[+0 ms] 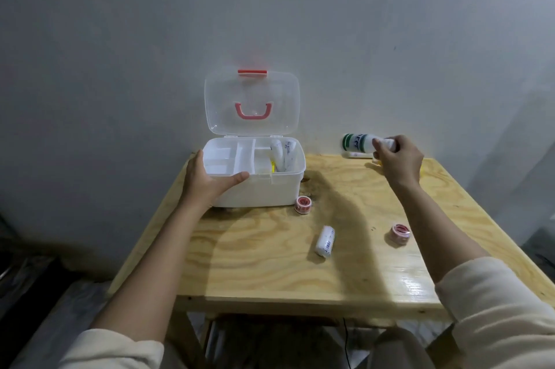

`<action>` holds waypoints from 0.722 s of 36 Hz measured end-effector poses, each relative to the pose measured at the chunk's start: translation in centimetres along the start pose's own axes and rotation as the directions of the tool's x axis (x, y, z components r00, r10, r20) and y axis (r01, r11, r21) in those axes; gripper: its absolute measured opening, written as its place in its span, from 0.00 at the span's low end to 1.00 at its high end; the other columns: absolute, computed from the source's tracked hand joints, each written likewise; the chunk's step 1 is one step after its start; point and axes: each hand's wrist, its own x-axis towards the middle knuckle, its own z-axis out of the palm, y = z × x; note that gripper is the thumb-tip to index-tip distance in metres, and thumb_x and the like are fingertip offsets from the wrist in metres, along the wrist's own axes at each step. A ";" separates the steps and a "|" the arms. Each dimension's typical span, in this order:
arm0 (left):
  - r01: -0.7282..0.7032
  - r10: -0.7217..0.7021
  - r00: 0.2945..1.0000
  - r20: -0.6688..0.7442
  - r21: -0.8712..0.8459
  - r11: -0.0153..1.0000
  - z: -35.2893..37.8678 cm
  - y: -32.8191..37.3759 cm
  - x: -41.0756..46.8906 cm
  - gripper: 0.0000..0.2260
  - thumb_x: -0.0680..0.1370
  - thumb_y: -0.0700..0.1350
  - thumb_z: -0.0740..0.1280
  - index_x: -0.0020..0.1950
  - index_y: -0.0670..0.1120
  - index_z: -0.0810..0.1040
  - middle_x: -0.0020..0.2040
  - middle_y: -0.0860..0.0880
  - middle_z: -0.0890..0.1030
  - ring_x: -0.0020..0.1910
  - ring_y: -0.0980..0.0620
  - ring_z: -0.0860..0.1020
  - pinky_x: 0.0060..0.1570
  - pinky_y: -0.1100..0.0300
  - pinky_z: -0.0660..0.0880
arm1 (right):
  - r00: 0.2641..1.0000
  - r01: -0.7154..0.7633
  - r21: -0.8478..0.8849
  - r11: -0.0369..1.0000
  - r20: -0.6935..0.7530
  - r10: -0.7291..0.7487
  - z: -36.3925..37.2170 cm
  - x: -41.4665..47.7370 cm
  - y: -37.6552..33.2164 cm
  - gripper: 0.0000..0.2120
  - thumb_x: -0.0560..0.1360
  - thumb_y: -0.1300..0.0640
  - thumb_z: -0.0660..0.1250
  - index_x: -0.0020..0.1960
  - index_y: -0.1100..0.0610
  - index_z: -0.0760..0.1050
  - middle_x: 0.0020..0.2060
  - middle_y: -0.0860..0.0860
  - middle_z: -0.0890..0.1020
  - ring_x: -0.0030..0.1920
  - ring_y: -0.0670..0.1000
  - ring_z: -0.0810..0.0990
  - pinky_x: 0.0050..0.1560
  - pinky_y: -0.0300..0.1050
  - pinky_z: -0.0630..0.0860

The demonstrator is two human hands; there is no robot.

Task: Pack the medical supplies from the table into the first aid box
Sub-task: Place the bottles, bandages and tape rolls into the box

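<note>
The white first aid box stands open at the table's back left, its clear lid with red handle raised against the wall. Inside are a divided tray and, on the right side, upright bandage rolls. My left hand grips the box's front left rim. My right hand holds a white bottle with a green label by its cap end, lifted sideways above the table's back right. On the table lie a wrapped bandage roll and two red tape rolls.
The wooden table stands against a grey wall. A small white tube-like item lies at the back edge under the bottle. Something yellow shows beside my right wrist, mostly hidden. Dark floor and clutter lie to the left.
</note>
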 end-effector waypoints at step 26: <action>-0.025 0.025 1.000 0.006 0.002 1.000 -0.1 0.2 0.1 0.56 0.48 0.72 0.76 0.71 0.50 0.69 0.67 0.49 0.75 0.66 0.47 0.74 0.62 0.44 0.76 | 0.622 0.597 -0.133 0.791 0.699 -0.352 9.2 -5.6 -10.3 0.14 0.70 0.53 0.71 0.51 0.60 0.77 0.44 0.54 0.80 0.41 0.50 0.74 0.34 0.34 0.68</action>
